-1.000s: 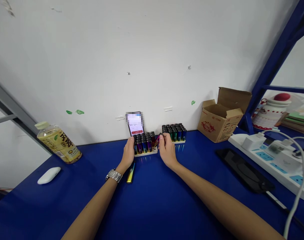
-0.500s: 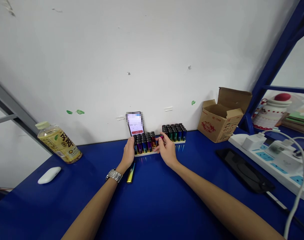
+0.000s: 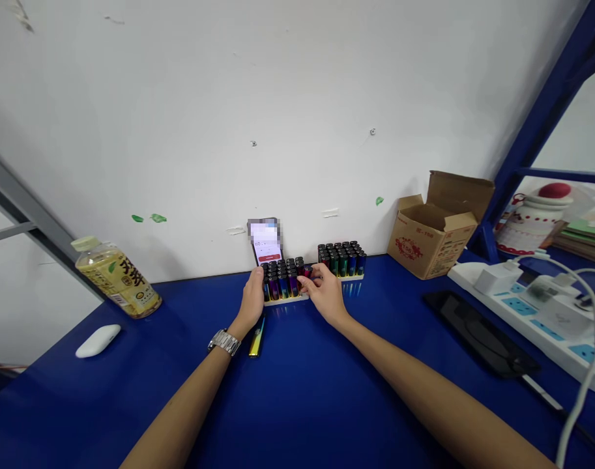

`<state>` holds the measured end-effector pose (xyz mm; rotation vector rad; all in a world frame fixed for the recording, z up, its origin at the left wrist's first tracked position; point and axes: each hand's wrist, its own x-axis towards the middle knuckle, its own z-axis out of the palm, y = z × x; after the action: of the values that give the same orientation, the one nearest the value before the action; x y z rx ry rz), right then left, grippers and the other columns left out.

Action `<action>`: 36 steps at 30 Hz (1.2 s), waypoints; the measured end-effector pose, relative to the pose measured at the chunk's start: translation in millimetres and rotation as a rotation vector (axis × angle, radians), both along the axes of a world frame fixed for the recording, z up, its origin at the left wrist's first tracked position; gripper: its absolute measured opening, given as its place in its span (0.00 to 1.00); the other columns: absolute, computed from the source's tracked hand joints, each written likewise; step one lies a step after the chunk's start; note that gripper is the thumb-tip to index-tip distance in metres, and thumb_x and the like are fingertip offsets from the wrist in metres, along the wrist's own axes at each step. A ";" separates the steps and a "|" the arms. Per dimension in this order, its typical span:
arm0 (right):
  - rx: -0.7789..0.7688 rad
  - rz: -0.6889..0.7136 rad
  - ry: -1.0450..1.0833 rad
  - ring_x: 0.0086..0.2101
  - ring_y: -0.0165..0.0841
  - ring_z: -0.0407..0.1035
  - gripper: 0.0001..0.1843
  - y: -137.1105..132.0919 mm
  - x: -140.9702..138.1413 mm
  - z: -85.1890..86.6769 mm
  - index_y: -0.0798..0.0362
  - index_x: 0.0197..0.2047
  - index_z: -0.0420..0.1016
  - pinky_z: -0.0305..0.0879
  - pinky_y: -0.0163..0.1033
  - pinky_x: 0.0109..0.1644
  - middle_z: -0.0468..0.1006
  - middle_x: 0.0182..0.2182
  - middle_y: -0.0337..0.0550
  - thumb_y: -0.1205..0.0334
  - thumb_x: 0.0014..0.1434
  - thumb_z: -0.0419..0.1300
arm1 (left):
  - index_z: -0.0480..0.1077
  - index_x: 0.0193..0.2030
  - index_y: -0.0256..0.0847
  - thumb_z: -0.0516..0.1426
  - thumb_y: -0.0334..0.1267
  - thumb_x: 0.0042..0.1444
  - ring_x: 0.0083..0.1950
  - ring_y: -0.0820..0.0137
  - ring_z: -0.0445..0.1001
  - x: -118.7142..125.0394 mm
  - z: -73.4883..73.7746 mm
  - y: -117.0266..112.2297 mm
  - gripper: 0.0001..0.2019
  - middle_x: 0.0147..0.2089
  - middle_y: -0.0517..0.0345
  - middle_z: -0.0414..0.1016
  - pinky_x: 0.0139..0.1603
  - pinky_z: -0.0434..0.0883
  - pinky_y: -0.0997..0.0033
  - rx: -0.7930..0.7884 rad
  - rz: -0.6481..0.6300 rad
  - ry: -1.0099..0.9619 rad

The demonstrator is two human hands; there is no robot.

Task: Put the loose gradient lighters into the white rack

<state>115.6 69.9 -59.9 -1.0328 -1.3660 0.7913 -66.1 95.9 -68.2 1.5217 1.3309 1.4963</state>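
Rows of shiny coloured lighters (image 3: 283, 285) with black tops stand upright in a pale tray (image 3: 286, 300). My left hand (image 3: 251, 299), with a metal watch at the wrist, is closed against the tray's left end. At the right end, my right hand (image 3: 328, 296) pinches a reddish lighter (image 3: 307, 271) in line with the others; its lower part is hidden by the fingers. A single yellow-to-blue lighter (image 3: 257, 340) lies on the table just below my left hand. Behind my right hand, a second tray of upright lighters (image 3: 343, 262) stands near the wall.
A phone (image 3: 266, 247) leans on the wall behind the tray. At left are a drink bottle (image 3: 118, 277) and a white case (image 3: 98, 341). An open carton (image 3: 427, 241), a dark phone (image 3: 478, 332) and a power strip with plugs (image 3: 532, 306) occupy the right side.
My right hand has moved slightly left, bringing the pinched lighter in to the tray's right end. The left hand stays on the tray.
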 end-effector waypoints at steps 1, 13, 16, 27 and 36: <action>0.022 -0.003 -0.034 0.23 0.32 0.73 0.10 -0.1 -0.3 -0.3 0.52 0.37 0.64 0.66 0.36 0.26 0.72 0.31 0.39 0.56 0.56 0.58 | 0.71 0.46 0.38 0.46 0.57 0.59 0.51 0.62 0.71 -0.1 0.2 -0.1 0.25 0.48 0.52 0.76 0.57 0.64 0.60 -0.001 -0.001 0.005; 0.132 -0.172 -0.427 0.32 0.37 0.68 0.14 -3.9 -1.6 -2.9 0.54 0.46 0.70 0.64 0.41 0.35 0.71 0.33 0.45 0.67 0.56 0.52 | 0.70 0.44 0.39 0.44 0.56 0.61 0.50 0.63 0.70 2.2 5.1 -4.9 0.24 0.47 0.53 0.75 0.57 0.63 0.61 0.005 0.006 0.052; 0.240 -0.329 -0.447 0.37 0.40 0.66 0.20 -10.6 -2.6 -1.4 0.57 0.51 0.65 0.64 0.44 0.37 0.69 0.40 0.51 0.64 0.54 0.55 | 0.70 0.45 0.39 0.44 0.56 0.61 0.50 0.63 0.70 2.8 5.8 -5.6 0.24 0.47 0.53 0.74 0.56 0.63 0.61 0.011 0.008 0.052; 0.539 0.536 -1.070 0.33 0.34 0.61 0.18 -46.5 -21.2 16.6 0.47 0.51 0.73 0.57 0.41 0.42 0.69 0.28 0.41 0.50 0.66 0.49 | 0.69 0.38 0.39 0.45 0.58 0.58 0.43 0.65 0.70 3.9 6.0 -6.0 0.24 0.40 0.56 0.75 0.49 0.65 0.64 0.011 0.041 0.037; 0.392 0.362 -1.071 0.33 0.35 0.63 0.08 -41.7 -20.3 10.1 0.50 0.44 0.70 0.60 0.43 0.41 0.69 0.33 0.42 0.62 0.61 0.55 | 0.70 0.39 0.39 0.45 0.58 0.58 0.43 0.65 0.71 5.0 9.4 -8.8 0.25 0.40 0.56 0.75 0.48 0.66 0.64 0.005 0.037 0.035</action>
<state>95.3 28.2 -49.8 -0.9135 -2.5490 0.1361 -61.1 87.1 -58.9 1.5406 1.3837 1.5029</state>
